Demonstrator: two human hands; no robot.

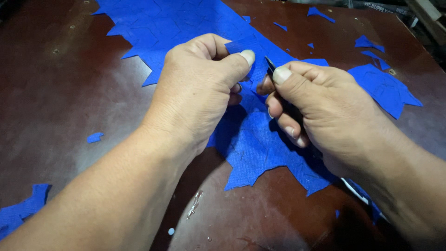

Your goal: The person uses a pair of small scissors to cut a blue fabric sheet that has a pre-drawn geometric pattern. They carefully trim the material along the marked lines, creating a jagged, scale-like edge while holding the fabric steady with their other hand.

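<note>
Two hands work over a dark brown table [55,116]. The left hand [195,88] pinches a small blue piece [239,46] between thumb and forefinger; the right hand [320,107] is closed around a thin black tool [270,65], only its tip showing. Beneath them lies a jagged blue sheet [251,144], seemingly thin, light and limp, best gripped at an edge. Farther off lie blue scraps [383,88]. The tool's kind cannot be made out.

Blue textured sheet [260,135], dark reddish-brown table [60,102]
</note>
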